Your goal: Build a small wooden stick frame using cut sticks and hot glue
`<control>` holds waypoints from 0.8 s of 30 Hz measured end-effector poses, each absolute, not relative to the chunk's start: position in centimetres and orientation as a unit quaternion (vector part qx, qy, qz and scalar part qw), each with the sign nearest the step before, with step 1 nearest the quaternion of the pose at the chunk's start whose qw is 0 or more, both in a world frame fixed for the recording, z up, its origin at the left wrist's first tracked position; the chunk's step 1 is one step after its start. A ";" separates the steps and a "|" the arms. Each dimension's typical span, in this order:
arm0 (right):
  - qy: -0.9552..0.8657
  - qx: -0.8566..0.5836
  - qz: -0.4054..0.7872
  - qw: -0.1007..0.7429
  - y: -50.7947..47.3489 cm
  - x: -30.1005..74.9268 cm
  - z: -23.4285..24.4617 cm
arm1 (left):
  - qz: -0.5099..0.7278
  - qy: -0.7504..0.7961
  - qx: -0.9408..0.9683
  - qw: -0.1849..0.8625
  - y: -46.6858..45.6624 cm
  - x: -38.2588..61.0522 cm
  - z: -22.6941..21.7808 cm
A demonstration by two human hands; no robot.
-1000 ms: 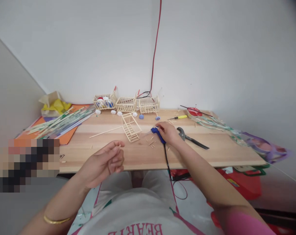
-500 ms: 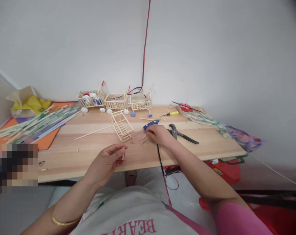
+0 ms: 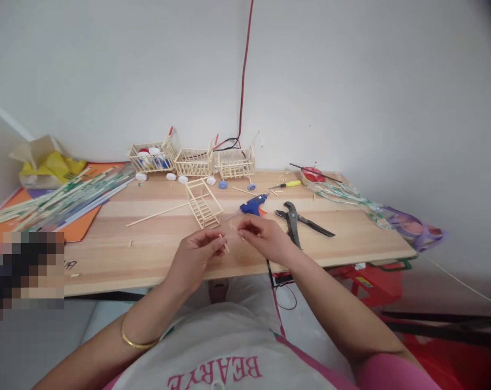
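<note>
Over the front of the table, my left hand (image 3: 196, 257) pinches a short wooden stick (image 3: 224, 245) between thumb and fingers. My right hand (image 3: 264, 236) is close beside it on the right, thumb and fingertips pressed together; a tiny pale bit shows at the tips, too small to name. Just behind both hands lies an openwork frame of thin sticks (image 3: 204, 205), tilted on its side. A blue glue gun (image 3: 252, 205) rests behind my right hand. Black pliers (image 3: 293, 219) lie to its right, partly covered by my wrist.
Three small stick carts (image 3: 193, 162) stand by the wall. A yellow-handled screwdriver (image 3: 291, 184) and a red round item (image 3: 312, 174) lie at the back right. Bundled sticks (image 3: 78, 197) cover the left, with a long thin stick (image 3: 156, 215) nearer. A blurred patch hides the left edge.
My left hand has moved right with the short stick, which now tilts. My right hand has drawn back from beside the glue gun, and the two hands are closer together.
</note>
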State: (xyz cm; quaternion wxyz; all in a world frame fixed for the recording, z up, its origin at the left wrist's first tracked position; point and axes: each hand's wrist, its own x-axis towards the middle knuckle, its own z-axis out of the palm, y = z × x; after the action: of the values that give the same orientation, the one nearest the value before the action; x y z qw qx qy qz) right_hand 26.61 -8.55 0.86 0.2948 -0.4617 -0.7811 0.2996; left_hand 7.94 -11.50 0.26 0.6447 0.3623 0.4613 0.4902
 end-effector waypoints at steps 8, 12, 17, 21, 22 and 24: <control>-0.615 -0.401 0.505 0.454 -10.8 24.0 2.2 | 0.498 0.400 0.374 0.672 -10.4 8.7 1.9; -0.614 -0.372 0.525 0.457 -10.2 23.7 2.5 | 0.495 0.380 0.378 0.684 -9.6 8.2 3.0; -0.672 -0.340 0.492 0.435 -10.0 23.9 2.7 | 0.484 0.373 0.366 0.701 -9.0 7.4 3.8; -0.690 -0.371 0.444 0.435 -10.0 23.8 2.7 | 0.477 0.371 0.372 0.704 -9.1 7.3 3.9; -0.693 -0.376 0.434 0.436 -10.0 23.7 2.7 | 0.479 0.373 0.374 0.701 -9.2 7.3 3.8; -0.695 -0.384 0.420 0.439 -10.1 23.6 2.6 | 0.481 0.376 0.383 0.693 -9.3 7.3 3.9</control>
State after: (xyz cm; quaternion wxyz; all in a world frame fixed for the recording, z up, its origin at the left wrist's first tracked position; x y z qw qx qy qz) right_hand 23.59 -10.07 2.62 0.4389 -0.3844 -0.6953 0.4197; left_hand 7.30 -9.28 3.88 0.6932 0.3831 0.3763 0.4807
